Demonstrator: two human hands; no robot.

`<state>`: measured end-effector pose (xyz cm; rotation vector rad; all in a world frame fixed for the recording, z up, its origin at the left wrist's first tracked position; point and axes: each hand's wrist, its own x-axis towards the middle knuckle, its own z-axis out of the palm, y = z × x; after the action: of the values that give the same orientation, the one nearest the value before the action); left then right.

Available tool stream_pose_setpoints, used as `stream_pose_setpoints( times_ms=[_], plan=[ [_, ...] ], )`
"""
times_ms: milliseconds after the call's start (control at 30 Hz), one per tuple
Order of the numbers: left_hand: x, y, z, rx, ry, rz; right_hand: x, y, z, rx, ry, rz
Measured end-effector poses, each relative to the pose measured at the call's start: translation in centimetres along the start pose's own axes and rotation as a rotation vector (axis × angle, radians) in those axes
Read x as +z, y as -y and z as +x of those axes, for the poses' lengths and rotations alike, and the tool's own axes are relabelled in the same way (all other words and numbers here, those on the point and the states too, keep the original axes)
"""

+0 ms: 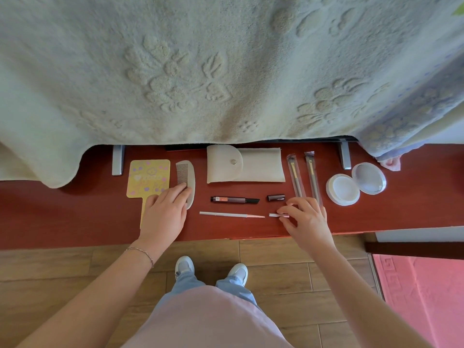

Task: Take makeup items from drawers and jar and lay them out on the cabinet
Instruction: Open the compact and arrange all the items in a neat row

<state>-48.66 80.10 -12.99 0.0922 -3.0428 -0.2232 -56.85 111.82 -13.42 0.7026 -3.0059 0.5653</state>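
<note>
— Containers first. What have you got on the cabinet [414,197]?

— Far right, a round white jar [342,189], open, nothing in it that I can make out. Its lid [368,178] lies just beside it, touching or nearly so, inner side up. Centre back, a beige snap pouch [244,164] lying flat, flap shut; I can't tell what it contains.

— And the loose items?

— Left end: a yellow hand mirror [148,178], and a pale comb [187,175] right beside it. Two wrapped brushes [303,175] lie side by side between pouch and jar. In front of the pouch, a dark pencil [234,199] with its dark cap [276,197] off and set apart to the right. Nearer the front edge, a thin pale pencil [231,215], tip pointing right, and its small cap [276,215] just past the tip.

— Hands?

— My left hand [163,214] lies loosely spread, palm down, fingertips on the comb's lower end, palm covering the mirror handle. Grips nothing. My right hand [307,219] is half curled, thumb and forefinger pinching the right end of the small cap, which lies on the cabinet top.

— Background?

— A pale embossed blanket [200,71] hangs over the back of the cabinet.
</note>
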Motion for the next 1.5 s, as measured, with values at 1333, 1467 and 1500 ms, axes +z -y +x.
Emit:
stream_pose_setpoints(
  times_ms=[1333,1467,1500],
  plan=[
    [0.3,0.3,-0.9,0.053,0.021,-0.023,0.0,0.1,0.0,0.019,0.001,0.020],
    [0.5,0.2,-1.1,0.045,0.021,-0.020,0.0,0.0,0.0,0.017,0.003,0.023],
    [0.5,0.1,-1.1,0.044,0.022,-0.019,0.0,0.0,0.0,0.016,0.004,0.025]
  ],
)
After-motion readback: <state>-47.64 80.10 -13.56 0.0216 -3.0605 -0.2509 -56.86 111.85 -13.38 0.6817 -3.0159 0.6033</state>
